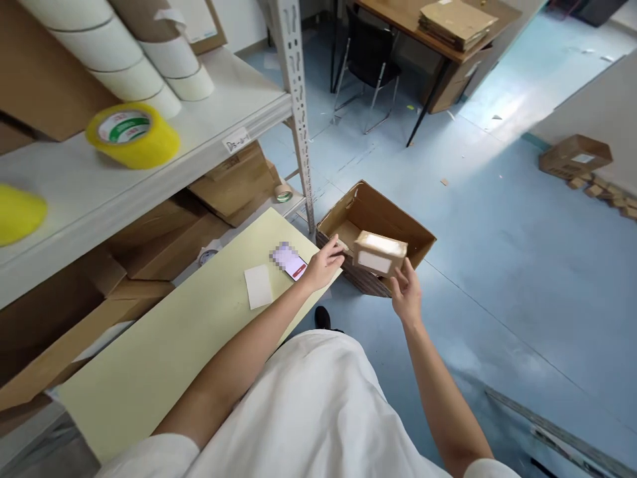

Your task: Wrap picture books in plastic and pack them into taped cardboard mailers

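My right hand (pixel 408 292) grips a small brown cardboard box (pixel 399 255) by its right end, thumb and fingers around the corner. White labels show on the top and the near side of the small box. It is held above a large open cardboard carton (pixel 418 242) on the floor. My left hand (pixel 323 264) is at the carton's left rim, fingers apart, a little left of the small box and not touching it. A pale bit shows at its fingertips, too small to make out. A phone (pixel 297 269) and a white paper (pixel 258 287) lie on the pale table near my left wrist.
The pale yellow table (pixel 164 358) runs along my left. Above it, a metal shelf (pixel 209 156) holds yellow tape rolls (pixel 149 143) and white label rolls (pixel 119 63). Behind the carton are a chair (pixel 371 53) and a desk (pixel 398 20). A cardboard box (pixel 574 156) sits far right.
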`<state>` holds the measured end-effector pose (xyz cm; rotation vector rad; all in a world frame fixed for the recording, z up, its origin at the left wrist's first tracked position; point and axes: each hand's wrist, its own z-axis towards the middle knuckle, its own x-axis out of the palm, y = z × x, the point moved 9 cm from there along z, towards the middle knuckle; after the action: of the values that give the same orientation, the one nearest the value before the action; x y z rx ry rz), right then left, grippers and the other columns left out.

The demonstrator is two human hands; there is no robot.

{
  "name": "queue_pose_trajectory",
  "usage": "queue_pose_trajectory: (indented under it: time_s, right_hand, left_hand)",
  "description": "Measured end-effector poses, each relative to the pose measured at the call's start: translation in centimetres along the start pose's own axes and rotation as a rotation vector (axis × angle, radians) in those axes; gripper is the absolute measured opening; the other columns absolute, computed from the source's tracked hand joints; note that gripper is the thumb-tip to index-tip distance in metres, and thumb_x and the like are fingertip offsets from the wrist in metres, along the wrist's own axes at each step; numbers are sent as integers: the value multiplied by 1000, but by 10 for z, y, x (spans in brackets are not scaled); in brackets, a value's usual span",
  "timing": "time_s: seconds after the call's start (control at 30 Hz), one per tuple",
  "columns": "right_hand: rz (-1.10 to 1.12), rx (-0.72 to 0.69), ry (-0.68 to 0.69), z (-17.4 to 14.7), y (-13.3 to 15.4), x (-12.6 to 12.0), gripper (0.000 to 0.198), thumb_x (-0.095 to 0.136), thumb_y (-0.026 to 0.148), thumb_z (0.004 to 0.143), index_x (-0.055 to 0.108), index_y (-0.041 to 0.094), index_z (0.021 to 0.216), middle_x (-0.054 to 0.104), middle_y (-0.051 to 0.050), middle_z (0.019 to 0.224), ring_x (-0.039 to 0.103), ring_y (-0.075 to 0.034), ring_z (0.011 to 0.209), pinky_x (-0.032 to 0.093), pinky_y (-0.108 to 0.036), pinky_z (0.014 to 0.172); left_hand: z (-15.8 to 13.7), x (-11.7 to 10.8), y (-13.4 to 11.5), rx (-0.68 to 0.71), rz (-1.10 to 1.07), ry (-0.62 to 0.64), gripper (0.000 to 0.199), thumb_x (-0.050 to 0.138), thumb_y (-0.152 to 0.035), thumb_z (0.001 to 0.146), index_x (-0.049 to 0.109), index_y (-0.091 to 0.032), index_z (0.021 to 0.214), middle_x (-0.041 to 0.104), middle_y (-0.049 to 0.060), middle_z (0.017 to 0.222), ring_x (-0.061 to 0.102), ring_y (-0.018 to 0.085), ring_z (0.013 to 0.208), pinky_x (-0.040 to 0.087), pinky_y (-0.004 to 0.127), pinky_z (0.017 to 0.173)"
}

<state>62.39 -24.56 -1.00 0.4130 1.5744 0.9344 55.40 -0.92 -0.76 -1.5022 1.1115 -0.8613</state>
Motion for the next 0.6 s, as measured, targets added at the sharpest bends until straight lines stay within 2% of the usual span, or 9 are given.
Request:
queue_pose_trajectory:
  time_s: [0.07, 0.17, 0.23, 0.3, 0.43, 0.5, 0.6]
  right_hand:
    - [134, 30, 113, -5, 10, 30, 65, 36, 39, 88, 16, 18, 146, 38, -18, 143, 64, -22, 99, 53, -38, 82]
    - [135, -17, 343, -14, 36, 81, 60, 39, 36, 87, 26, 18, 143, 60, -14, 120, 66, -18, 75, 54, -35, 72]
    - [59, -125, 515, -21, 60, 117, 55, 40, 32, 87, 34, 18, 140, 67, -8, 103, 63, -17, 70, 52, -33, 72]
    - [-66, -242, 678, -29, 82, 153, 50, 42, 29, 87, 41, 20, 136, 69, -5, 95, 63, -17, 73, 50, -31, 74]
    - [-389, -392, 900, -40, 103, 223, 47, 44, 28, 87, 44, 23, 134, 70, -7, 92, 64, -23, 83, 47, -32, 72]
    - [-527, -435, 958, -40, 106, 254, 48, 43, 29, 89, 41, 22, 136, 69, -10, 93, 64, -26, 85, 46, -34, 70]
    - [-657, -463, 981, -34, 104, 289, 49, 41, 33, 91, 37, 23, 139, 68, -13, 99, 65, -28, 86, 46, -37, 70]
  left_hand:
    - [-33, -29, 22, -83, 4, -97, 65, 60, -35, 81, 37, -17, 139, 61, 15, 122, 60, 22, 111, 45, 40, 98]
    - [-98, -72, 65, -275, -39, -261, 61, 62, -42, 78, 47, -14, 130, 66, 16, 112, 66, 23, 98, 48, 42, 92]
    - [-147, -95, 94, -391, -59, -375, 61, 62, -49, 74, 53, -12, 122, 67, 16, 109, 68, 23, 91, 49, 42, 90]
    - [-196, -110, 122, -497, -61, -488, 63, 61, -56, 71, 56, -13, 116, 67, 16, 106, 69, 24, 88, 50, 42, 88]
    - [-274, -118, 169, -611, -93, -706, 69, 63, -65, 62, 59, -13, 107, 68, 14, 97, 68, 26, 86, 51, 44, 85]
    - [-299, -112, 183, -632, -111, -788, 70, 62, -67, 61, 59, -13, 106, 68, 13, 95, 68, 25, 86, 51, 44, 85]
    - [-322, -94, 190, -651, -113, -841, 66, 59, -65, 67, 58, -14, 109, 68, 12, 97, 67, 23, 85, 52, 42, 84]
